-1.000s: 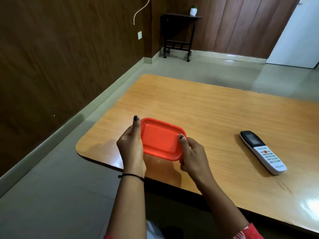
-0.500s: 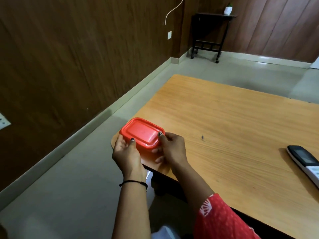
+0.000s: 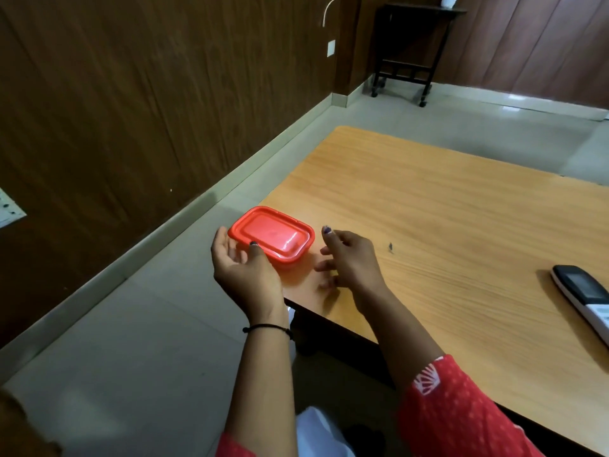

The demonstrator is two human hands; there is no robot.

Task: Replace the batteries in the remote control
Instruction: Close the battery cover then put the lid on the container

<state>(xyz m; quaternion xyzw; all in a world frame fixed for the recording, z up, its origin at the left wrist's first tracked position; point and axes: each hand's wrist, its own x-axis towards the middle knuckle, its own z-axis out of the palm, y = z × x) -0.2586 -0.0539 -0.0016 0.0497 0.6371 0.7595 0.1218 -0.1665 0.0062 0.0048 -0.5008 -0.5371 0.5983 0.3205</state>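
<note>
The left hand (image 3: 242, 270) is cupping open beside the red box (image 3: 272, 236), with its thumb touching the lid's near edge. The fingers are apart and are not gripping anything. The right hand (image 3: 349, 258) is hovering just beside the box at its 3 o'clock side, fingers loose and spread, holding nothing. The box is sitting shut on the near left corner of the desk (image 3: 445, 209). The remote control (image 3: 585, 300) is lying face up on the desk, well apart from the hands, toward 3 o'clock at the picture's right edge.
</note>
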